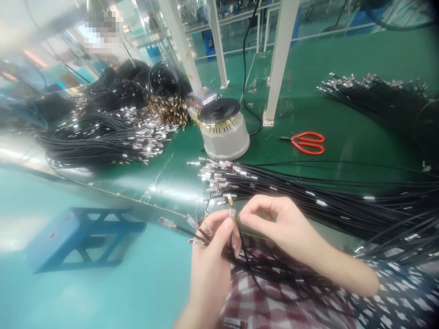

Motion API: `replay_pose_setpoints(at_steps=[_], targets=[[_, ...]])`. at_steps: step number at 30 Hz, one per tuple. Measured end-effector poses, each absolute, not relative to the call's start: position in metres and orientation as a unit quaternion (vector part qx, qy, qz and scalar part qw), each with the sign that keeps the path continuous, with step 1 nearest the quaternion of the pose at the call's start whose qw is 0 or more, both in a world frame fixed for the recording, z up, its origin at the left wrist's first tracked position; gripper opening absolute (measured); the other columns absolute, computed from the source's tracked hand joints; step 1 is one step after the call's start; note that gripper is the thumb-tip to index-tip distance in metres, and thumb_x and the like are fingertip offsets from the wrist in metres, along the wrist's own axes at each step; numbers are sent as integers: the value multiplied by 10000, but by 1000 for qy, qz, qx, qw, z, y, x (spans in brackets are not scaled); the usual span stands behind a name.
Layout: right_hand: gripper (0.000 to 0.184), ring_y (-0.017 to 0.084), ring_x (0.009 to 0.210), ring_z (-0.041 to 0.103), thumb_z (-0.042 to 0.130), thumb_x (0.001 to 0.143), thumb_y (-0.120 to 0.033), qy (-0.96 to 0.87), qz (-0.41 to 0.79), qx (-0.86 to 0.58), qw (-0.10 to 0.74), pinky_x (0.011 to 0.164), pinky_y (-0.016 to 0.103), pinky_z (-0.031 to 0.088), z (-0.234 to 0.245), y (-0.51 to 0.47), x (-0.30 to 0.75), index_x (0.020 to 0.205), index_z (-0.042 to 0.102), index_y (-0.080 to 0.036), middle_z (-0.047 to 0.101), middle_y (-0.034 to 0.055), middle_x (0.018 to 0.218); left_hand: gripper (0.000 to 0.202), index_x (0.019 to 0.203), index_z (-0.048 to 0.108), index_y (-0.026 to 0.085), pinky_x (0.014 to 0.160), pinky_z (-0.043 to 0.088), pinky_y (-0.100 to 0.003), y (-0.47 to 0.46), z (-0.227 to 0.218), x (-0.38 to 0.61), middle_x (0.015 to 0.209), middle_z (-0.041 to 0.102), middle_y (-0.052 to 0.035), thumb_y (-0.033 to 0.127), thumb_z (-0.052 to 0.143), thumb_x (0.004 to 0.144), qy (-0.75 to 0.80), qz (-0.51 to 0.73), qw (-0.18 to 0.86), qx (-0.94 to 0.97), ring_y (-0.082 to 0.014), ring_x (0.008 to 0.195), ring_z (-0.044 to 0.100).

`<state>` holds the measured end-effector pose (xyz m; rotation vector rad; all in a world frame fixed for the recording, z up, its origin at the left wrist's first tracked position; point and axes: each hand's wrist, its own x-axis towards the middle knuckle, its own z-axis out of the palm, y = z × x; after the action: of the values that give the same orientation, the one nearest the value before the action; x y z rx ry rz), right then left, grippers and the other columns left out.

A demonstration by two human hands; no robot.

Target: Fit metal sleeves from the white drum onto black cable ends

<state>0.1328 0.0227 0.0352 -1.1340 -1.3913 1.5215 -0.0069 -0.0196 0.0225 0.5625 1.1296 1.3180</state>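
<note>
My left hand [214, 256] is closed around several black cables [185, 230] whose metal connectors [167, 222] stick out to the left. Between its thumb and forefinger sits one small silvery connector [232, 213]. A yellowish tip [230, 200] shows just above that connector. My right hand [279, 221] pinches at the end of a black cable [244, 246] right beside it; the exact spot under the fingertips is hidden. The held cables trail down across my lap over a checked cloth [254, 292]. Beyond both hands lies a thick bundle of black cables [284, 187], connector ends to the left.
On the green table [308, 114] stand a whitish round holder [225, 139] with a black top and red-handled scissors [308, 142]. Cable heaps lie at the left [103, 137] and right [384, 100]. White posts [279, 64] rise behind. A blue stool [85, 237] is on the floor.
</note>
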Motion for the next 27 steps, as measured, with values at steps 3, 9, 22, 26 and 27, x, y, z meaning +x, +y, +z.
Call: replay_pose_setpoints(at_steps=[3,9,22,26,27], targets=[[131,148,707,601,655,826,-214,-546,600,-444,381,697,258,462,36,23,134,710,677,-157,686,12,733,134,827,641,181,516,344,-207,-20,20,-10,550,538,48,196,748,749,495,559,623,236,-85,511,447],[158,140,651,590,638,839,-203,-526,612,-440,394,637,259,470,36,21,130,687,629,-159,662,11,700,118,702,623,159,532,391,-213,-20,19,-9,540,571,25,172,717,771,479,562,635,226,-96,513,507],[189,129,630,559,590,879,-242,-518,631,-416,401,674,275,480,32,25,116,706,566,-172,594,-11,660,216,659,604,148,389,317,-169,-18,15,-6,486,558,19,249,669,838,451,559,668,196,-68,385,443],[162,135,538,574,554,900,-256,-482,684,-375,398,581,279,488,30,23,115,759,514,-187,578,-32,591,226,650,594,141,424,310,-165,-17,17,-6,512,548,21,257,713,803,452,550,674,199,-58,428,430],[155,140,515,577,542,907,-261,-473,699,-364,393,552,281,487,30,22,115,774,500,-192,576,-35,582,226,655,597,139,436,311,-164,-17,17,-7,520,547,22,263,721,798,455,548,672,202,-56,442,430]])
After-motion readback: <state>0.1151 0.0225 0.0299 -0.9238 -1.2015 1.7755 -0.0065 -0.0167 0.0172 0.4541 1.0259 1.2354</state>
